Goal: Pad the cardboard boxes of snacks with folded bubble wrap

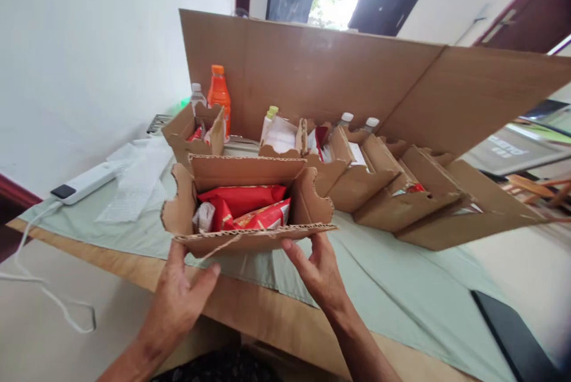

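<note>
A small open cardboard box with wavy-cut side walls is in front of me, close to the table's front edge. Inside lie red snack packets and a small greyish-white wrapped item. My left hand grips the box at its lower left, thumb apart in front and fingers hidden behind the cardboard. At the lower right my right hand holds it too, thumb against the front wall and the other fingers mostly out of sight. Whether the box's bottom touches the cloth is hidden.
Several similar cardboard boxes with goods stand in a row to the right, before a tall cardboard panel. An orange bottle stands behind another box. A white power strip, paper strips and a black flat object lie around.
</note>
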`<act>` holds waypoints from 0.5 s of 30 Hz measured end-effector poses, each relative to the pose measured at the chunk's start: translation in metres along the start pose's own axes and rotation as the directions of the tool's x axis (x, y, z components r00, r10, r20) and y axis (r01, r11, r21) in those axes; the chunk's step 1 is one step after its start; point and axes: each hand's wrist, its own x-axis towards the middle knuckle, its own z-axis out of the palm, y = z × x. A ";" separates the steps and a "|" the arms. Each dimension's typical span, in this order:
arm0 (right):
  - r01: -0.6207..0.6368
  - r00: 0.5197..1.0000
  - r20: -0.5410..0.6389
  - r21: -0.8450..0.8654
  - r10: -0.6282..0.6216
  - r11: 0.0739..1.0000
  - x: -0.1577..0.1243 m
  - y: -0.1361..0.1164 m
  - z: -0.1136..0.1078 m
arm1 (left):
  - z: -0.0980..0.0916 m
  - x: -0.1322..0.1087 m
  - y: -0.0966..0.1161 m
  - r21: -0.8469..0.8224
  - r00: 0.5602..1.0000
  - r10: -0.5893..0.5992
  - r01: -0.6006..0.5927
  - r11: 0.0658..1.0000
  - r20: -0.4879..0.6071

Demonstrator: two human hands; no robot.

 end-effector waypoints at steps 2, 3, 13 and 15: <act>0.005 1.000 0.001 0.020 -0.005 1.000 0.012 0.007 0.008 | 0.008 -0.002 -0.004 0.003 1.000 0.013 -0.013 1.000 -0.025; 0.012 1.000 0.011 0.020 -0.012 1.000 0.018 0.010 0.012 | 0.012 -0.005 -0.008 -0.002 0.999 0.009 -0.009 1.000 -0.030; 0.138 0.986 0.094 -0.005 -0.137 0.990 0.099 0.020 0.094 | 0.016 -0.006 -0.025 -0.052 0.996 -0.018 0.013 0.999 -0.084; 0.145 0.987 0.079 -0.046 -0.141 0.988 0.106 0.019 0.107 | 0.019 -0.002 -0.025 -0.048 0.995 0.046 -0.051 0.998 -0.092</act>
